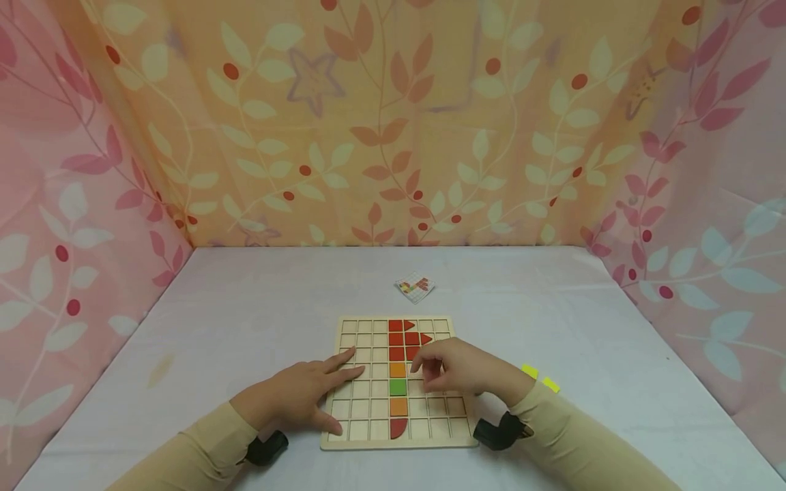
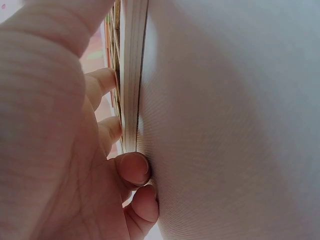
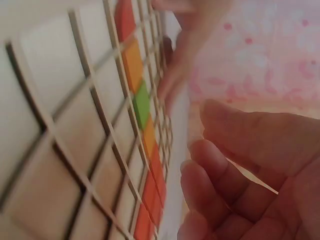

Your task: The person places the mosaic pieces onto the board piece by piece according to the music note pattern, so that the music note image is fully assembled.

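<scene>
A wooden grid board (image 1: 361,409) lies flat on the table. One of its columns carries, from the far end, several red squares (image 1: 396,339), an orange square (image 1: 398,369), a green square (image 1: 398,387), another orange square (image 1: 398,407) and a red rounded piece (image 1: 398,428). Red triangles (image 1: 426,339) sit to the right in the far rows. My left hand (image 1: 301,395) rests spread on the board's left edge, its thumb near the front corner. Above the board's right half hovers my right hand (image 1: 457,368), fingers loosely bent; the right wrist view shows nothing between thumb and fingers.
Behind the board lies a small card (image 1: 415,286) printed with a coloured grid pattern. Two yellow pieces (image 1: 529,372) show on the table beyond the right wrist, partly behind the forearm. Patterned cloth (image 1: 381,136) surrounds the white table (image 1: 258,300) at the back and sides.
</scene>
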Available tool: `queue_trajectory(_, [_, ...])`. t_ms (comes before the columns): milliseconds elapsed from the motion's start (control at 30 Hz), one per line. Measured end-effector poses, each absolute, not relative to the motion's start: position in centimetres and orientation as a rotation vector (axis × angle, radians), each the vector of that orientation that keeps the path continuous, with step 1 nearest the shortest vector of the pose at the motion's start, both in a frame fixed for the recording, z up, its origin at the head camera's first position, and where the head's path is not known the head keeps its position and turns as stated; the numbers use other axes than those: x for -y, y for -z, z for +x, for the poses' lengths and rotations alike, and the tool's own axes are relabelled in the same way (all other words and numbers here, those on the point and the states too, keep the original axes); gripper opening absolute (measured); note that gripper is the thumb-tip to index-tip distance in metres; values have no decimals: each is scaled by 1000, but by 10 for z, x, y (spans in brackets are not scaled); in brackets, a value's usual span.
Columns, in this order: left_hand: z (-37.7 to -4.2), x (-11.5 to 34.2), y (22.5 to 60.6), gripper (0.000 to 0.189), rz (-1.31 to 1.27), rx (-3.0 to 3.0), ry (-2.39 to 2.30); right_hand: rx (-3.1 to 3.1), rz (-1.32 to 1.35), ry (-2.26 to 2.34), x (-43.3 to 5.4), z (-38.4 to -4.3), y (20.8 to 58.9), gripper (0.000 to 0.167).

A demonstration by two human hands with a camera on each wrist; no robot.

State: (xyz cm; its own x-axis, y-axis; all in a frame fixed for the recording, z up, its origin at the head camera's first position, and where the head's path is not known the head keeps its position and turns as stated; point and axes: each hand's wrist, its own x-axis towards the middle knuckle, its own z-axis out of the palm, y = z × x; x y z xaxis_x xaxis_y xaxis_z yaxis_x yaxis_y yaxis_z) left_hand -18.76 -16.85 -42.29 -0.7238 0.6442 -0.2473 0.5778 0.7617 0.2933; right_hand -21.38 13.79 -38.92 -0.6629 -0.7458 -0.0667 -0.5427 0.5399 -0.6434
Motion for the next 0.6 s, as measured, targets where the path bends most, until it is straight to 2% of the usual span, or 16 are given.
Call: queue_trajectory(600, [-188, 169, 424, 95, 949, -2628, -276, -2656, -747, 851, -225, -230, 384, 16])
